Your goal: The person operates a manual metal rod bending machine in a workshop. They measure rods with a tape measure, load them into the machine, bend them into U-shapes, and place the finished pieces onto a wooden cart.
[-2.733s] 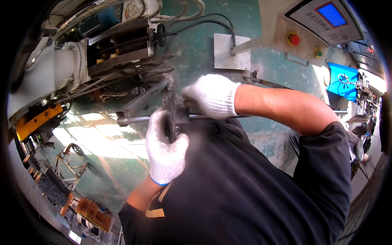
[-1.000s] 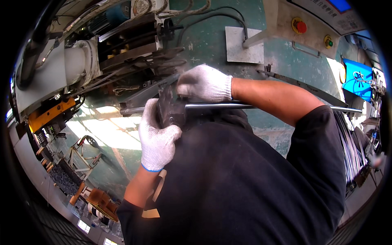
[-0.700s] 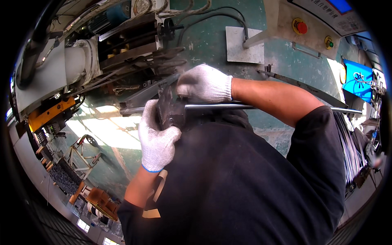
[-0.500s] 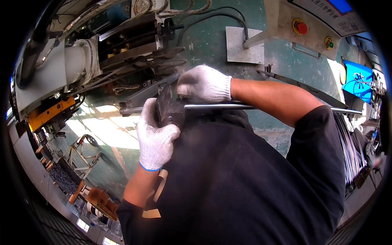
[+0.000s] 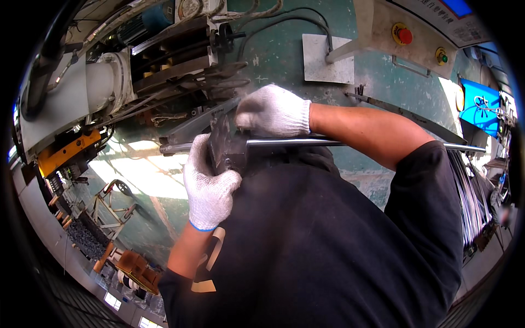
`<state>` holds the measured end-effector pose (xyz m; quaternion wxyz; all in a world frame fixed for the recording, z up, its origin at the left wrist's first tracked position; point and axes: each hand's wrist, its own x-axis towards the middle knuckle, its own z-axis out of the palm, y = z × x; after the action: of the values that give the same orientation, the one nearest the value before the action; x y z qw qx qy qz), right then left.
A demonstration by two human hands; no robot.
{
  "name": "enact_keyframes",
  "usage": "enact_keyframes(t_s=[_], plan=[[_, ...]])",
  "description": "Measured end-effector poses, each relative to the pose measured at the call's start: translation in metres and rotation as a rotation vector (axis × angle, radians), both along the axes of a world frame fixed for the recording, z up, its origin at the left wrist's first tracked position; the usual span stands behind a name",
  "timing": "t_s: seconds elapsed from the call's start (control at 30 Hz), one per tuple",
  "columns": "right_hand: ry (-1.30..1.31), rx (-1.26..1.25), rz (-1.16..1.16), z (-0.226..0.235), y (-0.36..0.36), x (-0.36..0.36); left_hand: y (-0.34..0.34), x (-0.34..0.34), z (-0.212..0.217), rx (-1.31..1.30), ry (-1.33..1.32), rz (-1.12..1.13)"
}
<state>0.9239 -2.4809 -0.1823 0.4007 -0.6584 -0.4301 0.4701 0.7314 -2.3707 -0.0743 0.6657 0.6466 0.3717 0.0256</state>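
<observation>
A dark metal block with an upright plate [image 5: 221,142] sits at a long shiny metal rod [image 5: 295,142] that runs across in front of my body. My left hand [image 5: 210,191], in a white knit glove, grips the block from its left side, with the thumb on the near face. Just right of the plate and above the rod is my right hand [image 5: 273,112], in a matching glove, its fingers curled closed. Whatever those fingers hold, if anything, is hidden. Where the rod meets the block is too dark to make out.
At the upper right stands a control panel with a red button [image 5: 404,36] and a green one [image 5: 442,57]. Machinery with a white cylinder [image 5: 101,76] fills the upper left. A small metal-framed cart [image 5: 112,205] is on the green floor at left. Long thin rods [image 5: 465,202] lie bundled at right.
My left hand and the block have tilted or shifted very slightly. My right hand has risen a touch. The rod stays in the same place.
</observation>
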Motion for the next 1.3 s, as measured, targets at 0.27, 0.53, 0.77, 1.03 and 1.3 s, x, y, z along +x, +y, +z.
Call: enact_keyframes(t_s=[0.27, 0.53, 0.77, 1.03, 1.3], plan=[[0.055, -0.020, -0.017, -0.004, 0.000, -0.002, 0.001, 0.002, 0.001, 0.009, 0.021, 0.020], [0.048, -0.009, -0.013, -0.003, -0.001, 0.000, 0.002, 0.002, -0.001, -0.008, 0.021, 0.008], [0.035, -0.013, -0.011, -0.001, 0.000, 0.000, 0.001, -0.001, -0.002, -0.010, 0.014, 0.011], [-0.043, -0.144, -0.035, 0.013, 0.006, -0.007, 0.001, 0.000, -0.004, -0.017, 0.021, 0.062], [-0.148, -0.224, -0.012, 0.028, -0.012, 0.003, 0.001, -0.004, -0.007, 0.062, 0.008, 0.030]])
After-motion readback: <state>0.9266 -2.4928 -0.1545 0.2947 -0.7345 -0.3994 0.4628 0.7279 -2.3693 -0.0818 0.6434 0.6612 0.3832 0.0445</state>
